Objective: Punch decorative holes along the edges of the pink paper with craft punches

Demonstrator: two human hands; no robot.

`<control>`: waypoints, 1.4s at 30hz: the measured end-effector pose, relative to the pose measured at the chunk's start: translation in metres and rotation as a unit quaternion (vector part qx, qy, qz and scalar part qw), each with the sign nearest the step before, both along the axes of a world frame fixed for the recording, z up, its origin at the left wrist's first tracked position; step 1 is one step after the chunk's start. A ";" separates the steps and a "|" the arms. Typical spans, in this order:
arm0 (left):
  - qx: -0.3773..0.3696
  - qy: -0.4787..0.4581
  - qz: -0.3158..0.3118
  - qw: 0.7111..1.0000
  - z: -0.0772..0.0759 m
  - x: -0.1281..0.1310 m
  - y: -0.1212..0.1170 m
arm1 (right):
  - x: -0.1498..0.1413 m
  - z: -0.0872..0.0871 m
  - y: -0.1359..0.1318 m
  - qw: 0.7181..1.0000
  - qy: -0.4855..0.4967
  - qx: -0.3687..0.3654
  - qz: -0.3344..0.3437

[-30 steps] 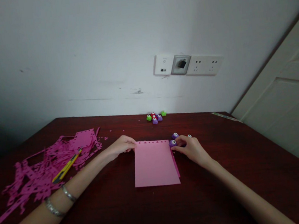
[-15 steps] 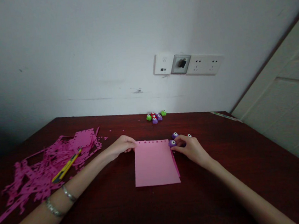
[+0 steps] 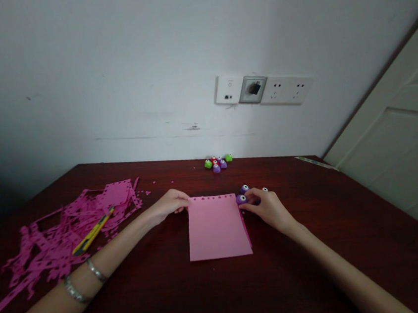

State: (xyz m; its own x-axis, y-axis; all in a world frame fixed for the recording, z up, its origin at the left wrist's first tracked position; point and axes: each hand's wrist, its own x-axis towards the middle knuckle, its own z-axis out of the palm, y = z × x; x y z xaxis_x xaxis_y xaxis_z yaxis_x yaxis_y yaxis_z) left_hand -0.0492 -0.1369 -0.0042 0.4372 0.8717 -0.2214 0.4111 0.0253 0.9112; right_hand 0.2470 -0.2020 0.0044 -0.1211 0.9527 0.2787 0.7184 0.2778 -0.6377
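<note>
A pink sheet of paper [image 3: 219,230] lies in front of me, with a row of small punched shapes along its far edge. Another pink sheet peeks out under its right side. My left hand [image 3: 171,203] pinches the sheet's far left corner. At the far right corner, my right hand [image 3: 266,207] grips a small purple craft punch [image 3: 241,199] with a white button on top, set against the paper's edge. A second purple punch [image 3: 245,189] stands just behind it. Behind my right fingers another punch [image 3: 265,189] is mostly hidden; only its white top shows.
Pink punched scraps [image 3: 53,242] are heaped on the left of the dark wooden table [image 3: 224,299], with a yellow utility knife [image 3: 93,232] on them. Several green, red and purple punches [image 3: 216,167] cluster near the wall. A ruler-like strip [image 3: 316,163] lies at the back right.
The pink sheet has shifted very slightly to the right. Both hands keep almost the same place and grip.
</note>
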 end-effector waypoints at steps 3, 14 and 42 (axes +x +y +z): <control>-0.001 -0.008 0.002 1.000 0.001 0.000 -0.001 | -0.001 0.000 0.000 1.000 -0.013 0.009 -0.014; -0.007 -0.030 0.013 0.999 0.009 0.003 -0.006 | -0.003 -0.001 -0.002 0.999 -0.023 0.021 -0.006; -0.007 -0.030 0.011 0.999 0.012 0.005 -0.008 | 0.001 0.000 -0.001 0.999 -0.002 0.020 0.039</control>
State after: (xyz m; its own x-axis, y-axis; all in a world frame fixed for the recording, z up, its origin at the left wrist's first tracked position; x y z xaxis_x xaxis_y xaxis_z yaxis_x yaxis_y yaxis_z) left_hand -0.0447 -0.1445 0.0077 0.4304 0.8782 -0.2085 0.3553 0.0475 0.9335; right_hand 0.2480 -0.2025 0.0043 -0.1957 0.9284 0.3159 0.6959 0.3584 -0.6223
